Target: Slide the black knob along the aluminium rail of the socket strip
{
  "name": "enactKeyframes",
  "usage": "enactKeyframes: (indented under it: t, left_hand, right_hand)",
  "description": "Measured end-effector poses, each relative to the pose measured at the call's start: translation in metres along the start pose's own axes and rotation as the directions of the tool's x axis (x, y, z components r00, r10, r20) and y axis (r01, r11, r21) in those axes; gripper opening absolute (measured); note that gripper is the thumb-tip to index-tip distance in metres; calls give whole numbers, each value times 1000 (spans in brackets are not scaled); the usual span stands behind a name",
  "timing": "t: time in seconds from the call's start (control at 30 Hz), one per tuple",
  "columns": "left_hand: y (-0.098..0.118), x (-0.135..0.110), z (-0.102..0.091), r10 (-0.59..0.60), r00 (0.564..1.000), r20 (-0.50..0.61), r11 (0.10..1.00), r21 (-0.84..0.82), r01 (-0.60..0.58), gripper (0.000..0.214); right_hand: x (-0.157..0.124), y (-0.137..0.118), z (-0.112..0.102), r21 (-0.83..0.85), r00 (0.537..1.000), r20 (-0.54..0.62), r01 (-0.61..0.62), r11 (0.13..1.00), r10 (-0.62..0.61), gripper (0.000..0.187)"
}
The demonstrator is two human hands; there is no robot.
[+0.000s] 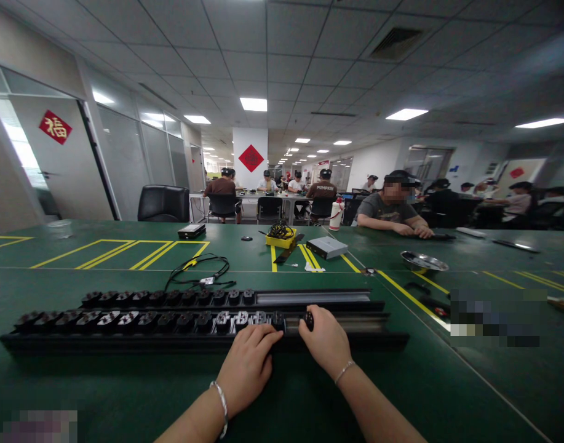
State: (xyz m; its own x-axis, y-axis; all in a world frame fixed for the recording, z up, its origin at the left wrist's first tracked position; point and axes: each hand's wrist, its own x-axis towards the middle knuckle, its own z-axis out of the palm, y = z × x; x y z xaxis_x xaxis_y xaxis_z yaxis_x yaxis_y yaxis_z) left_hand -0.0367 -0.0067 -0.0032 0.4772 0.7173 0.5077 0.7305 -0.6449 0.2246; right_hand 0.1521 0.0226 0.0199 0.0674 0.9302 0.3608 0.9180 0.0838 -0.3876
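Observation:
Two long black rails lie across the table, both lined with several black plug-socket modules. My left hand (249,363) is on the front rail (125,346), its fingers bent over the near wall and the thumb in front. The index fingertip is beside the last module (278,321) of the row. My right hand (326,341) pinches a separate dark round socket module (309,319) over the bare right part of the front rail's channel. A gap of bare channel (294,325) lies between the two hands. Behind stands the rear rail (313,297), its right part without modules.
Beyond the rails are a black cable loop (198,267), a yellow box (280,237) with cords, a grey box (326,247) and a metal bowl (424,261). A person (392,206) sits across the green table (245,255) at the right.

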Motion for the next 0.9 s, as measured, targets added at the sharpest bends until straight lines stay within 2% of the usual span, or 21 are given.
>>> enactKeyframes:
  t: [0.37, 0.5, 0.63, 0.9]
  left_hand:
    - [-1, 1, 0, -11, 1000, 4, 1000, 10, 11, 53]
    - [-1, 1, 0, -7, 1000, -9, 1000, 13, 7, 54]
    - [0, 1, -1, -3, 1000, -11, 1000, 2, 3, 54]
    - [1, 1, -2, -11, 1000, 3, 1000, -8, 11, 53]
  right_hand:
    - [2, 1, 0, 15, 1000, 26, -16, 1000, 15, 23]
    - [2, 3, 0, -1, 1000, -6, 20, 1000, -20, 20]
    - [3, 5, -1, -40, 998, -49, -31, 999, 29, 21]
    - [3, 6, -1, -56, 999, -30, -17, 998, 15, 17]
